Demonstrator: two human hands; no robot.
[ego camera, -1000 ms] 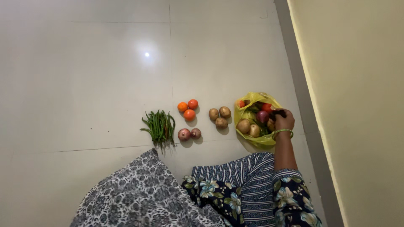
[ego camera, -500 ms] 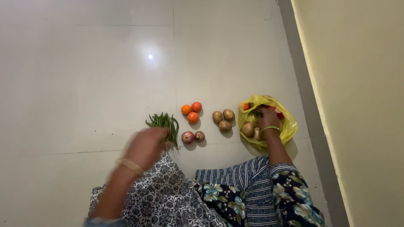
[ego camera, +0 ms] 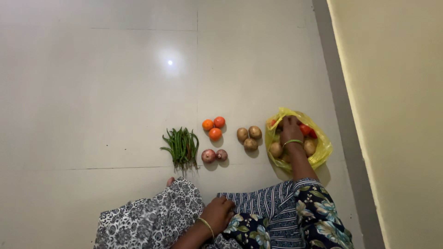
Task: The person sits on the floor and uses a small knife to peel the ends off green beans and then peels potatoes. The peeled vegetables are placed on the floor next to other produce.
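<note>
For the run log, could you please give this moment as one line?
right hand in yellow bag | left hand on lap | beans on floor

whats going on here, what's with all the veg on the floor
A person sits on a tiled floor sorting vegetables. The right hand is inside a yellow bag of potatoes and tomatoes; whether it grips anything cannot be told. The left hand rests on the lap. Laid out in groups on the floor are green beans, three tomatoes, two onions and three potatoes.

A home floor — pale glossy tiles [ego camera: 101, 92] beside a cream wall [ego camera: 397, 115], vegetables sorted in small heaps beside a seated person.
</note>
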